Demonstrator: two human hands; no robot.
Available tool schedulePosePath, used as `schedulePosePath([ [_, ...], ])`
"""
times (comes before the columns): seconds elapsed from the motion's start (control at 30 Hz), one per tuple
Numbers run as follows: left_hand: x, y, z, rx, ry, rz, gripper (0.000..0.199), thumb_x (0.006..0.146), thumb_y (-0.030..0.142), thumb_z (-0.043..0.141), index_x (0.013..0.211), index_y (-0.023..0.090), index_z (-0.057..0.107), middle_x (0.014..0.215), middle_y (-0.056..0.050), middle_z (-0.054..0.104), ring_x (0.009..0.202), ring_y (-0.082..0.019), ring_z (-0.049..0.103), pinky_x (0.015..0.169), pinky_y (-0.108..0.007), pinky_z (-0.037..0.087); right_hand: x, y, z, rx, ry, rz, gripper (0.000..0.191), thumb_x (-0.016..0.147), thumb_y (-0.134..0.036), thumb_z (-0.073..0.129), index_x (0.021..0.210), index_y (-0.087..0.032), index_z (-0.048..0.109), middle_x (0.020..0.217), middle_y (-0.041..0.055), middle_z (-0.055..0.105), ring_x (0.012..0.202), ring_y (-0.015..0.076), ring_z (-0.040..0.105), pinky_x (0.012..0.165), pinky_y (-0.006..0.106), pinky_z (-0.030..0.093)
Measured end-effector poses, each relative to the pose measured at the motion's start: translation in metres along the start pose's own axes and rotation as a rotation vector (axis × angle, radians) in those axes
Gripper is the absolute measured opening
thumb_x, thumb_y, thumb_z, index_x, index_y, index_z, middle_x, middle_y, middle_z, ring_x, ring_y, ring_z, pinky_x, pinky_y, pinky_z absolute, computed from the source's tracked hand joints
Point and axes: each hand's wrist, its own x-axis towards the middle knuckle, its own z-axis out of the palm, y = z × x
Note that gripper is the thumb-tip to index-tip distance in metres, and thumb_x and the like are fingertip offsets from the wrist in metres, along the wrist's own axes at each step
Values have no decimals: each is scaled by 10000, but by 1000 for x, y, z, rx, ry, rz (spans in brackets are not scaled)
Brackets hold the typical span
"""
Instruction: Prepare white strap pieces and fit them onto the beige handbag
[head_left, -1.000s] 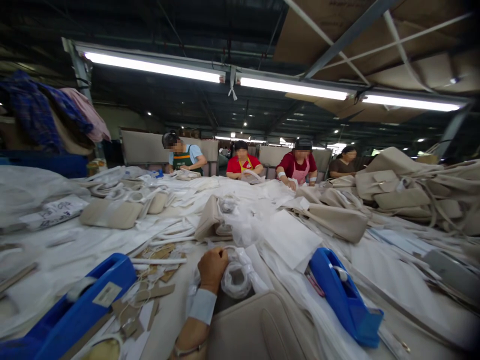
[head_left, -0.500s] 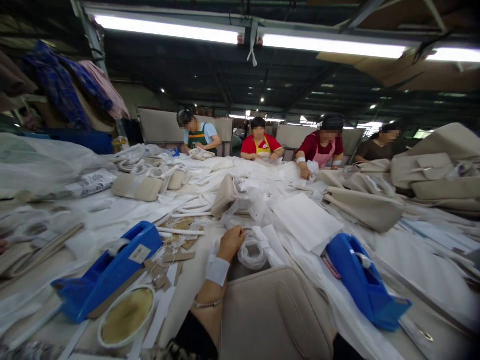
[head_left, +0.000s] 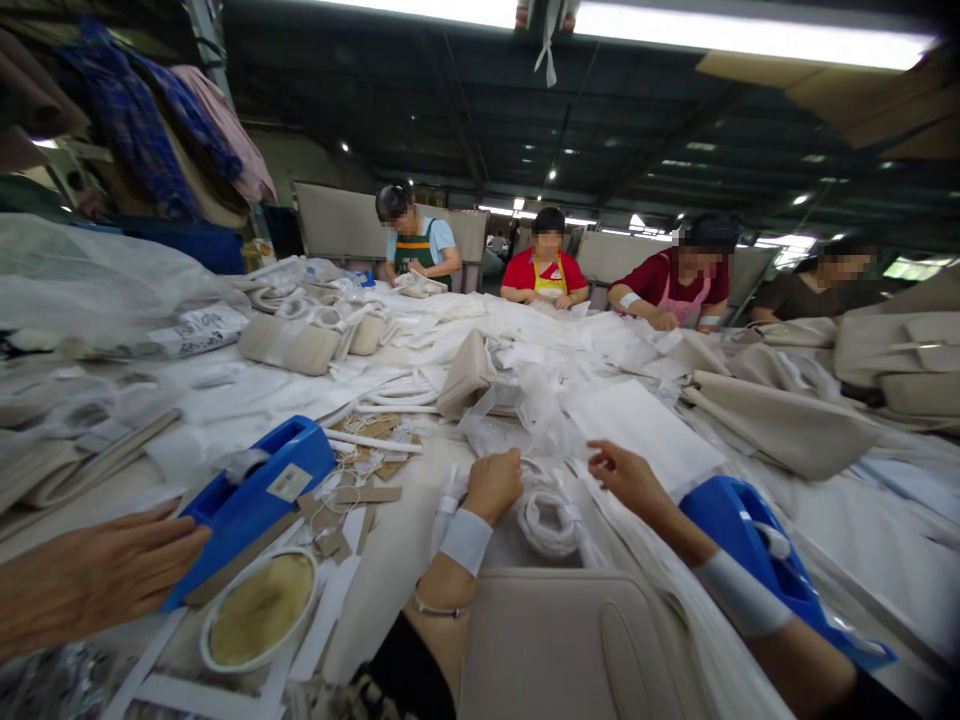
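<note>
Nearby, white coil between left hand, fingers hidden, and right hand, fingers spread.

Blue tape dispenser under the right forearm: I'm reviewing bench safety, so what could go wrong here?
The right forearm lies over the blue tape dispenser, so a careless move could shift or tip it. The co-worker's hand beside the other blue dispenser could knock it into the round dish. The left hand by the white cord coil could snag the loose plastic nearby.
</note>
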Motion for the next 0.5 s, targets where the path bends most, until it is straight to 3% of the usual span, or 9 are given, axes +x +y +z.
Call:
schedulePosePath([
  [0.07, 0, 3, 3, 21, -4, 3, 215, 924, 236, 387, 1052, 198, 556, 1020, -120, 696, 1004, -261, 645, 837, -367, 449, 40, -26, -2, -55, 223, -17, 804, 773, -403, 627, 1459, -131, 306, 1329, 182, 536, 994, 252, 639, 812, 359, 535],
  [0.17, 0, 3, 4, 35, 0, 11, 223, 918, 225, 387, 1059, 197, 558, 1016, -120, 699, 1003, -261, 650, 835, -373, 462, 84, -69, 14, -159, 330, 40, 1121, 711, -585, 665, 1521, -134, 36, 1496, 263, 278, 1174, 330, 557, 904, 424, 496],
  [0.23, 0, 2, 4, 33, 11, 16, 228, 911, 219, 393, 1058, 191, 565, 1006, -123, 704, 995, -264, 657, 827, -373, 470, 99, -92, 32, -266, 340, 105, 1187, 696, -594, 683, 1520, -158, -51, 1481, 269, 284, 1174, 351, 562, 920, 445, 484],
  [0.3, -1, 0, 5, 19, 26, 20, 234, 901, 211, 405, 1060, 178, 574, 1001, -140, 706, 987, -272, 661, 815, -377, 475, 104, -104, 49, -345, 353, 147, 1137, 738, -464, 688, 1517, -162, -82, 1414, 260, 375, 1130, 345, 597, 908, 443, 490],
  [0.4, -7, -1, 6, -24, 55, 29, 254, 893, 196, 414, 1078, 168, 586, 993, -172, 705, 987, -270, 663, 813, -377, 467, 102, -107, 58, -387, 392, 171, 889, 819, -208, 548, 1520, -87, 13, 1293, 270, 487, 1114, 350, 608, 886, 448, 495],
  [0.5, -12, -1, 7, -79, 86, 34, 279, 880, 175, 419, 1091, 201, 600, 992, -173, 706, 994, -250, 661, 825, -369, 451, 97, -106, 40, -424, 392, 192, 580, 819, -114, 461, 1391, -26, 420, 1166, 292, 577, 1117, 394, 599, 862, 469, 496],
])
